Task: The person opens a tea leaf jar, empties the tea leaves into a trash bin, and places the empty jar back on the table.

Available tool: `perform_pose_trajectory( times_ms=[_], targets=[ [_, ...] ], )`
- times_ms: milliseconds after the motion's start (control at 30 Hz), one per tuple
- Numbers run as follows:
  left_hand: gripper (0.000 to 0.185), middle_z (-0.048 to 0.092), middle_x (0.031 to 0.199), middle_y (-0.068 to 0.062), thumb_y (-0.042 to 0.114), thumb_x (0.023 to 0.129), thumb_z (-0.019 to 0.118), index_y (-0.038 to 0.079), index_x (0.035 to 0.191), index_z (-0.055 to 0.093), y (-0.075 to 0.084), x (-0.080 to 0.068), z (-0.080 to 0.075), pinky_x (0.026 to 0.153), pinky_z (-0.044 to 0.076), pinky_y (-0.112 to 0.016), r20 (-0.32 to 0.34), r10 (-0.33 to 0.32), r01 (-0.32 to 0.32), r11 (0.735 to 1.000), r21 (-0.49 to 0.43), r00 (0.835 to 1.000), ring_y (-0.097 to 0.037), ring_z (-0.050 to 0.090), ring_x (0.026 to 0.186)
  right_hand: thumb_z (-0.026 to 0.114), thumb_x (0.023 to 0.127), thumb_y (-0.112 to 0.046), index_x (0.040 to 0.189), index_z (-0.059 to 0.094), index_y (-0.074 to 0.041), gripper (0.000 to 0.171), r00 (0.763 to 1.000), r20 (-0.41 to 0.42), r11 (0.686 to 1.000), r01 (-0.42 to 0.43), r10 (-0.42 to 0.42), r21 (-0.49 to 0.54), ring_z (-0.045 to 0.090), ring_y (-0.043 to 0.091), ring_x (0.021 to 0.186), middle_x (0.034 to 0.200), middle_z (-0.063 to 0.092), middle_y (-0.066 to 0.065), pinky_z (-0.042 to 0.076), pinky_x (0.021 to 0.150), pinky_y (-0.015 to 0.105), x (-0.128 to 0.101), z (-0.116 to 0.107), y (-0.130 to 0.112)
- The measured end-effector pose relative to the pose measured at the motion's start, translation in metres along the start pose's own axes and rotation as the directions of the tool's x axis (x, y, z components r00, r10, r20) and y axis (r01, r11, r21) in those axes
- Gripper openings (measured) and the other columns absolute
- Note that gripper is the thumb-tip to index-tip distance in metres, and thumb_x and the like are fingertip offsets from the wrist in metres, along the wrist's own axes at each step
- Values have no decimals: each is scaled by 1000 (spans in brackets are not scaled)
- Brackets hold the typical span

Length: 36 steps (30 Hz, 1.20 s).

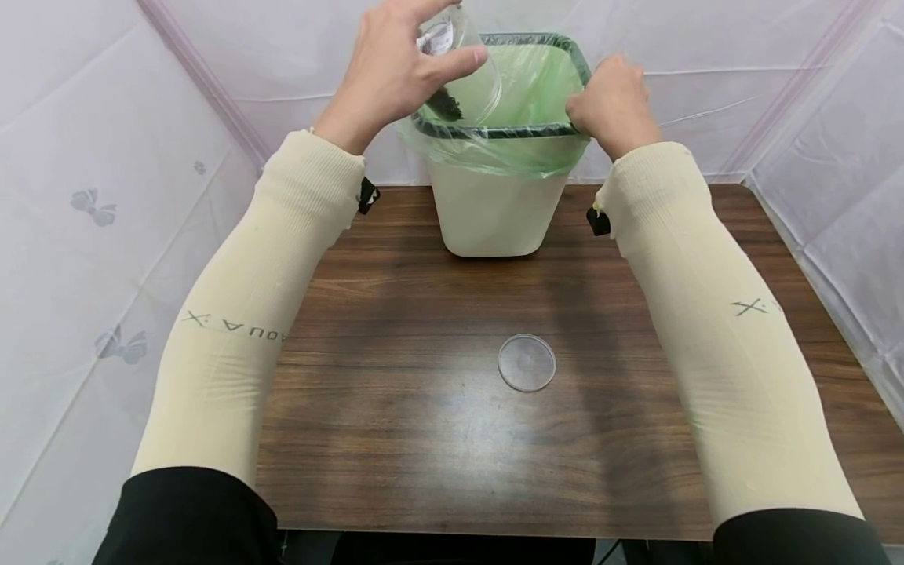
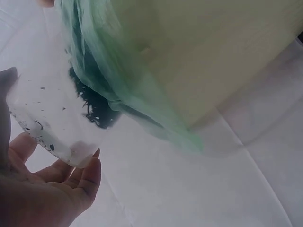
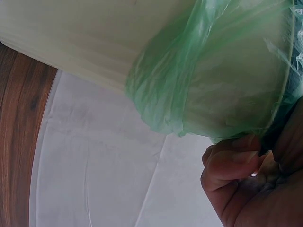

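Observation:
My left hand [image 1: 395,67] holds a clear plastic jar [image 1: 487,86] with a white label, tipped over the left side of the trash can [image 1: 494,212]. Dark, dry flakes [image 1: 443,104] lie toward its lower end, and in the left wrist view a few flakes [image 2: 52,147] cling to the jar's wall. A thin green trash bag [image 1: 526,86] lines the can and folds over its dark rim. At the can's right rim, my right hand [image 1: 613,106] has its fingers curled round the edge and the bag; the right wrist view shows the bag [image 3: 165,94] hanging beside those fingers.
A round, clear lid [image 1: 526,362] lies flat on the brown wooden table [image 1: 395,424], in front of the can. White sheeting [image 1: 741,78] walls off the back and both sides. The can stands near the table's far edge.

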<state>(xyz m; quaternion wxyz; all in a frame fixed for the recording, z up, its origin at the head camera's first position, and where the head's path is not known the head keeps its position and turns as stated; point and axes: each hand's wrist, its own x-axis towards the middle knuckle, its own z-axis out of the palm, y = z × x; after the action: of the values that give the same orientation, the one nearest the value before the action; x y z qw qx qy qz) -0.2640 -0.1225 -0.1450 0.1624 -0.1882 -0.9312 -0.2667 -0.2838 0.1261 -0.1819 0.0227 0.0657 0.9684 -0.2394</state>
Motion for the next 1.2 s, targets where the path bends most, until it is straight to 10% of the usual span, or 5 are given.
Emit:
perform_pose_trajectory(
  times_ms=[800, 1200],
  targets=[
    [58, 30, 159, 13, 54, 95, 58, 34, 149, 50, 11, 4, -1, 115, 16, -26, 54, -42, 39, 998, 56, 998, -8, 19, 145, 44, 93, -19, 88, 44, -11, 9, 1000, 2, 1000, -1, 1, -4, 40, 29, 89, 99, 43, 10, 42, 73, 39, 1, 3, -5],
    [65, 41, 150, 11, 46, 86, 73, 31, 145, 51, 12, -4, -7, 107, 26, -20, -46, -118, 108, 977, -186, 992, -10, 40, 135, 37, 91, -9, 76, 38, -12, 15, 998, 60, 989, 24, -33, 144, 50, 13, 42, 53, 43, -1, 46, 45, 29, 7, -1, 7]
  ],
)
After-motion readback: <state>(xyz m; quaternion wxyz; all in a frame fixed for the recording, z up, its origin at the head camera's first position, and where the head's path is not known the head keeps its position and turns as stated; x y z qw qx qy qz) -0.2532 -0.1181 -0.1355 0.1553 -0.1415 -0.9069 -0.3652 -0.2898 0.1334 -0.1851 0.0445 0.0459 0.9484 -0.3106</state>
